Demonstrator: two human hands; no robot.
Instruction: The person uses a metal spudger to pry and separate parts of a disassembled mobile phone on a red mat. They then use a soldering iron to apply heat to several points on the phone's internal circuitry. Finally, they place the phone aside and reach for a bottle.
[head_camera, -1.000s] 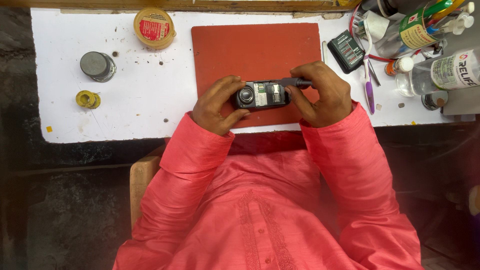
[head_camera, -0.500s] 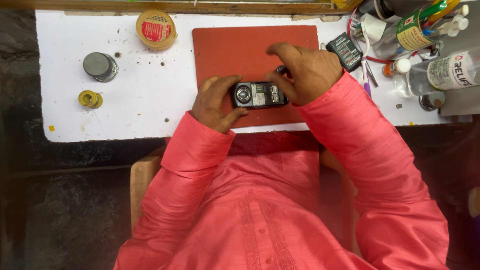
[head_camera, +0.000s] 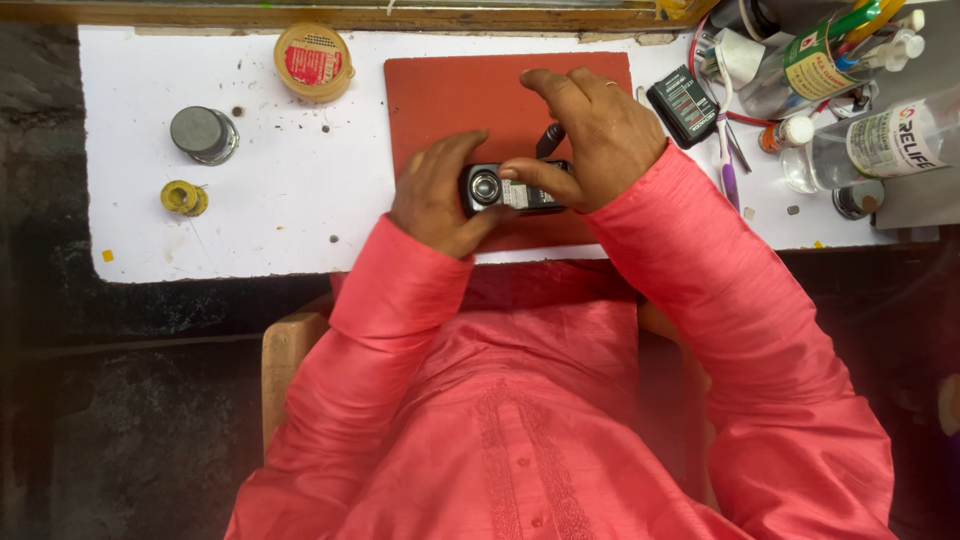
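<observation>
Across the white tabletop (head_camera: 250, 215), bare room lies left of the matte red mat (head_camera: 455, 95); bottles crowd the right edge. On the mat's near edge sits a small black device (head_camera: 520, 190) with a round lens. The left hand (head_camera: 435, 195) cups its end, fingers curled. The right hand (head_camera: 590, 135), earlier reaching away, now pinches its top with thumb and forefinger, a dark tool (head_camera: 549, 138) beneath.

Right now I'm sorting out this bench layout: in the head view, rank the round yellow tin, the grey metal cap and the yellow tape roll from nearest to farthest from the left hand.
1. Round yellow tin, up at the table's far edge, nearest to the left hand.
2. Grey metal cap, out to the side.
3. Yellow tape roll, slightly farther out, below the cap.
</observation>
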